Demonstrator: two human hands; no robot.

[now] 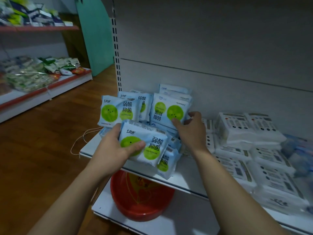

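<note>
Several light-blue packs with green circles stand and lie at the left end of a white shelf (184, 175). My left hand (113, 148) grips one such pack (152, 146) by its left side, thumb across its front, above the shelf's front edge. My right hand (193, 129) holds an upside-down pack (167, 111) that leans at the back, thumb on its front and fingers curled round its right edge. Another upright pack (115, 111) stands to the left.
Stacks of white packs (250, 133) fill the shelf to the right. A red basin (140, 199) sits on the lower shelf below. A string (79, 141) hangs off the shelf's left end. Another shelf unit with snack bags (33, 75) stands across the wooden floor.
</note>
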